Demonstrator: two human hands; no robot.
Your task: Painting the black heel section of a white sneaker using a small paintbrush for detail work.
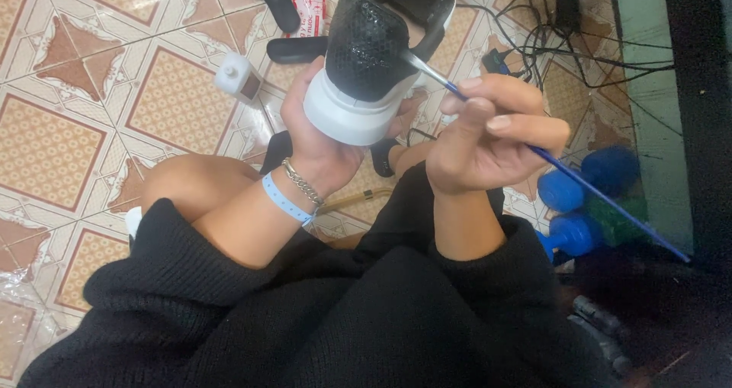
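My left hand [320, 140] grips a black shoe [374, 45] with a thick white sole from underneath, toe pointing toward me. The toe cap looks glossy and wet. My right hand [492, 133] pinches a long blue-handled paintbrush [602, 197]. Its metal ferrule and tip touch the shoe's right side near the toe. A light blue band and a metal chain bracelet circle my left wrist. Black sleeves cover both forearms.
A small white bottle [238, 77] stands on the patterned tile floor at upper left. A red packet [309, 8] lies behind the shoe. Tangled black cables [560, 33] spread at upper right. Blue dumbbells [587, 186] sit at right, with clear plastic wrap at lower left.
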